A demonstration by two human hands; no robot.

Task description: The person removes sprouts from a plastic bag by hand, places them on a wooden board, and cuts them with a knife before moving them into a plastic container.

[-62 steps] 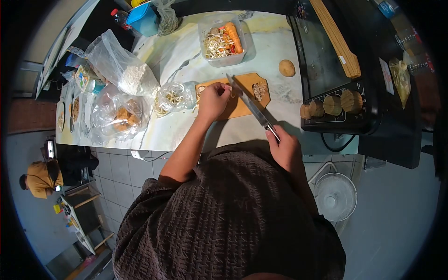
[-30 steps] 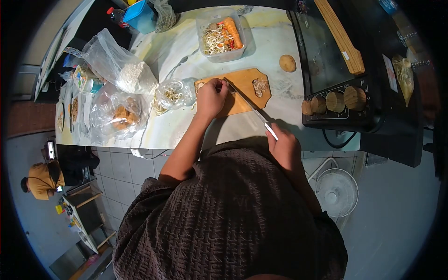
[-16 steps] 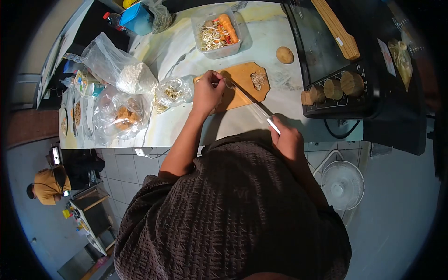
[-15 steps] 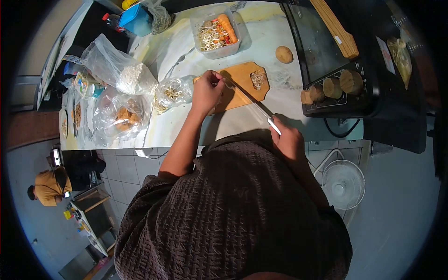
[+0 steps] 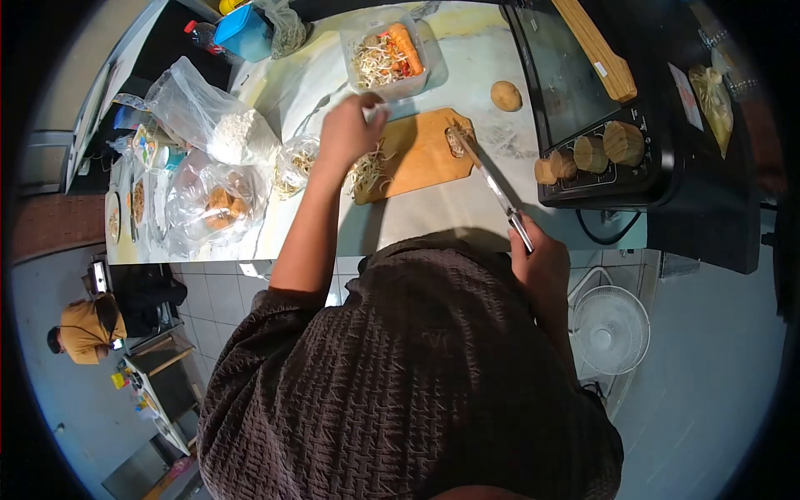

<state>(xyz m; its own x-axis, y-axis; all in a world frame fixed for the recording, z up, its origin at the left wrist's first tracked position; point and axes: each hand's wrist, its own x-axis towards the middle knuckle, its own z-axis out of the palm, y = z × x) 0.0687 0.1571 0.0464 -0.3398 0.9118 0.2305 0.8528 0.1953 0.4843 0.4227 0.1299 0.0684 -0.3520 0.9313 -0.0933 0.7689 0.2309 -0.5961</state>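
Observation:
My right hand grips a knife by its handle. The blade reaches over the wooden cutting board, its tip at a small pile of chopped bits. My left hand, slightly blurred, is raised beside the board's left end with its fingers curled together; what they hold is hidden. Just below it, bean sprouts lie at the board's left edge. Beyond that hand stands a clear plastic container with bean sprouts and a carrot.
Plastic bags of white flour, sprouts and brown pieces lie left. A potato sits right of the board, near a black oven. Behind are a blue container and bottle. A person is at far left.
My left hand has moved left and up, off the board's middle, uncovering sprouts. My right hand has drawn right, and the knife tip has shifted to the chopped pile.

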